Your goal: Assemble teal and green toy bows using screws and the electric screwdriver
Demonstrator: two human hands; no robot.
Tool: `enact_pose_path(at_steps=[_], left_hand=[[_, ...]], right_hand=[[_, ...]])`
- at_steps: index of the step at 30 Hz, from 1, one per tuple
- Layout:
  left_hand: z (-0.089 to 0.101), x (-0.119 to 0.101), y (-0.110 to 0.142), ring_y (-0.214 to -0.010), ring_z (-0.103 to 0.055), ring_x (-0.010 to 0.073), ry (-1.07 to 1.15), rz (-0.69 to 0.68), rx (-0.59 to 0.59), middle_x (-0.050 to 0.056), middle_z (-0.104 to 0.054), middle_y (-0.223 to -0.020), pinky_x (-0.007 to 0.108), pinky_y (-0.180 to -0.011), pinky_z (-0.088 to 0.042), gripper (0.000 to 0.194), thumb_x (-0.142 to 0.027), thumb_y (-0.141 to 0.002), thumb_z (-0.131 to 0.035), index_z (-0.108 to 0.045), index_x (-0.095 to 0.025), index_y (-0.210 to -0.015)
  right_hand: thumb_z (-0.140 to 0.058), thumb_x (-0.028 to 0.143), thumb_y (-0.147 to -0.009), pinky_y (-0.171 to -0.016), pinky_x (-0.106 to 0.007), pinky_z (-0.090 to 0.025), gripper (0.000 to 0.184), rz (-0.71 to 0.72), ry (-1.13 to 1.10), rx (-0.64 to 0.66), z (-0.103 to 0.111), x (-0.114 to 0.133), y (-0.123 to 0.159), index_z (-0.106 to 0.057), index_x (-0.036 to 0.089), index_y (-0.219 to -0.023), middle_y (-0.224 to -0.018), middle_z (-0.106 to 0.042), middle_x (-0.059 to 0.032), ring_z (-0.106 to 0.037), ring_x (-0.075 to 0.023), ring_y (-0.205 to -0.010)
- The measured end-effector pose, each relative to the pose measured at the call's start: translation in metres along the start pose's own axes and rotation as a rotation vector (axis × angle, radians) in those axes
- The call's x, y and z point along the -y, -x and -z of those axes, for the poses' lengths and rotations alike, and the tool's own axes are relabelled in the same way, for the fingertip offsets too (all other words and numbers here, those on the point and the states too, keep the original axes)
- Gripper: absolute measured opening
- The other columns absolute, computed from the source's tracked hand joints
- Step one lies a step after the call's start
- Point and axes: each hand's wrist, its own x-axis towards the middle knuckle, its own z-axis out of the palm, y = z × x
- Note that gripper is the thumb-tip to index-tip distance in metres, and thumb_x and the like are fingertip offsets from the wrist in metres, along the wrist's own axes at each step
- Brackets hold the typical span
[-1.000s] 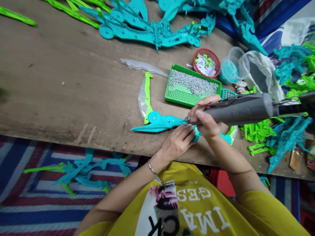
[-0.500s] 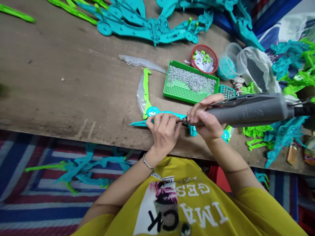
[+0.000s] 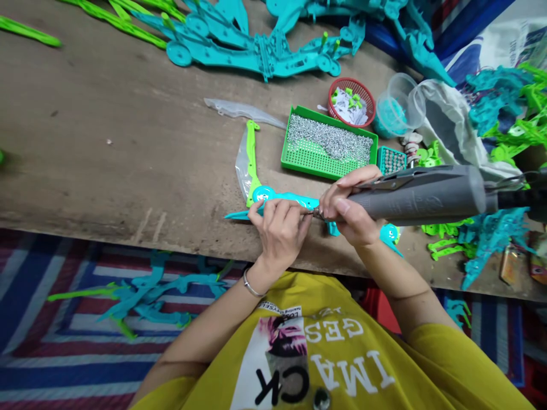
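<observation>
My right hand point(image 3: 351, 206) is wrapped round the front of a grey electric screwdriver point(image 3: 423, 193), which lies nearly level with its tip pointing left. My left hand point(image 3: 280, 228) is closed at the tip, its fingers bent over a turquoise plastic part point(image 3: 294, 199) on the table. Whether a screw sits between those fingertips is hidden. A bright green arm point(image 3: 252, 159) with a clear plastic blade point(image 3: 243, 171) joins the turquoise part at a round disc point(image 3: 263, 195). Another turquoise disc point(image 3: 390, 233) shows beyond my right wrist.
A green tray point(image 3: 299, 162) of small screws stands behind my hands, with a red basket point(image 3: 352, 85) and clear tubs point(image 3: 391, 108) near it. Large turquoise frames point(image 3: 239, 57) lie along the back. Turquoise and green parts point(image 3: 496, 239) heap at the right; more point(image 3: 145, 290) lie on the floor.
The whole view has shifted slightly. My hands and the screwdriver keep nearly the same pose at the turquoise part, with the screwdriver a little further left.
</observation>
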Motion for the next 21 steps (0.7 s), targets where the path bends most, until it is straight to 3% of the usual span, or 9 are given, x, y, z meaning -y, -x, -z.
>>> enact_pose_path(at_steps=[21], left_hand=[[0.0029, -0.0001, -0.0053, -0.094, -0.063, 0.0211, 0.076, -0.088, 0.035, 0.001, -0.075, -0.091, 0.048, -0.113, -0.024, 0.011, -0.031, -0.096, -0.066, -0.070, -0.023, -0.090]], right_hand=[[-0.071, 0.030, -0.088, -0.049, -0.031, -0.047, 0.022, -0.019, -0.004, 0.024, 0.0070, 0.0011, -0.0067, -0.062, 0.031, -0.108, -0.062, -0.063, 0.0074, -0.061, -0.0136, -0.051]])
